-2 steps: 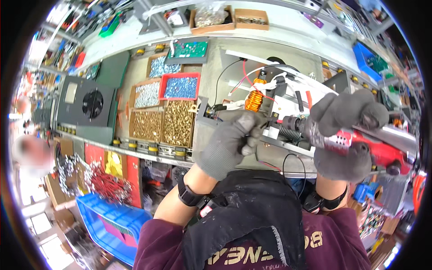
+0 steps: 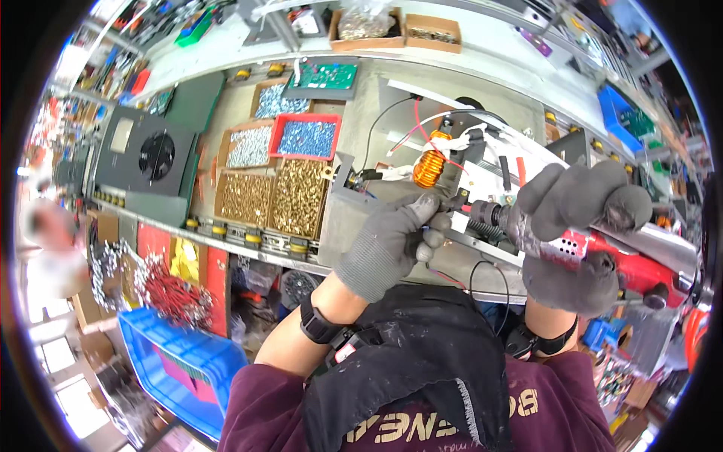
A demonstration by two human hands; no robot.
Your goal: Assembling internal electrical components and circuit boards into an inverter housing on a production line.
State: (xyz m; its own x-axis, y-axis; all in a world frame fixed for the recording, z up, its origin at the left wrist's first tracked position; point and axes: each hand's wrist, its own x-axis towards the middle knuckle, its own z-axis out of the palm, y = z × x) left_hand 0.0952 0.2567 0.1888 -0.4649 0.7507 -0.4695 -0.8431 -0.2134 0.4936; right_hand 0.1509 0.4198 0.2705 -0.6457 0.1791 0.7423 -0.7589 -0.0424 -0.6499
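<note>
My right hand [image 2: 584,215], in a grey glove, is wrapped round a red power driver [image 2: 633,260], its chuck [image 2: 489,214] pointing left. My left hand [image 2: 392,245], gloved in grey too, is closed in a pinch at the driver's tip. A small dark piece shows at its fingertips, too little of it to name. Just beyond the fingers stands an orange copper-wound coil [image 2: 429,168], with red, black and white wires around it. Below the driver lies an open metal housing [image 2: 482,245], partly hidden by my hands.
Left of the housing, cardboard boxes hold brass fittings [image 2: 300,200] and silver hardware [image 2: 251,145]. A red tray [image 2: 337,137] holds bluish fasteners. Behind them sits a green circuit board [image 2: 327,75]. Further left is a dark panel with a fan [image 2: 156,156]. A blue crate [image 2: 173,361] stands lower left.
The view has shifted slightly. My left fingertips are a little further right, and the dark piece by them shows more. The right hand keeps its grip on the driver.
</note>
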